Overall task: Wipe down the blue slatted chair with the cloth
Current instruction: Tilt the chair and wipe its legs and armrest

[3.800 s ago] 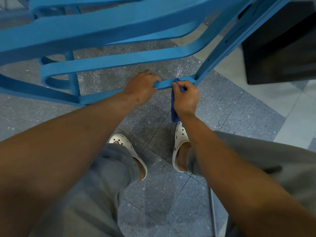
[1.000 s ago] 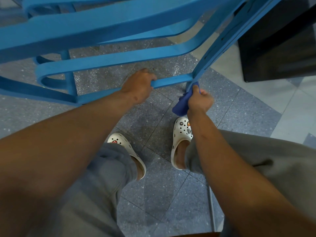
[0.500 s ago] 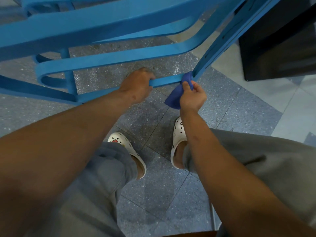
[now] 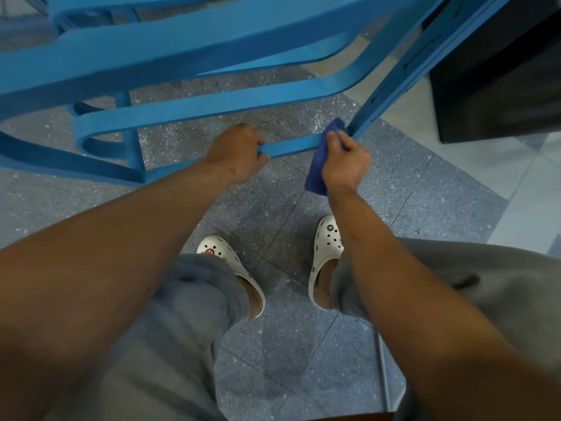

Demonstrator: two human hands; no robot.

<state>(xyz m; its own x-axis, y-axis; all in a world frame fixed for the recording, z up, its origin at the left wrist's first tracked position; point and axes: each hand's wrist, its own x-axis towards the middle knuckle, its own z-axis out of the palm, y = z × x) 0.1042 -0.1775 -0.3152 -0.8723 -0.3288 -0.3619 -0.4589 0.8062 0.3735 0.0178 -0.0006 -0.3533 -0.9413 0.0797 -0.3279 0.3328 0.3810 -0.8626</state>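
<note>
The blue slatted chair (image 4: 194,104) fills the upper half of the view, its curved slats running left to right above the floor. My left hand (image 4: 235,154) grips the lowest slat from above. Just to its right, my right hand (image 4: 346,164) is closed on a dark blue cloth (image 4: 315,173). The cloth's top end is pressed onto the same slat where it meets the slanted chair leg (image 4: 391,86). The rest of the cloth hangs down beside my wrist.
A dark cabinet or box (image 4: 498,77) stands at the upper right beside the chair leg. Grey speckled floor tiles (image 4: 409,189) lie below, with lighter tiles at the right. My feet in white clogs (image 4: 324,259) stand under my arms.
My right hand with the cloth has moved up from below the slat's end onto the slat at the leg joint. My left hand has kept its grip on the slat.
</note>
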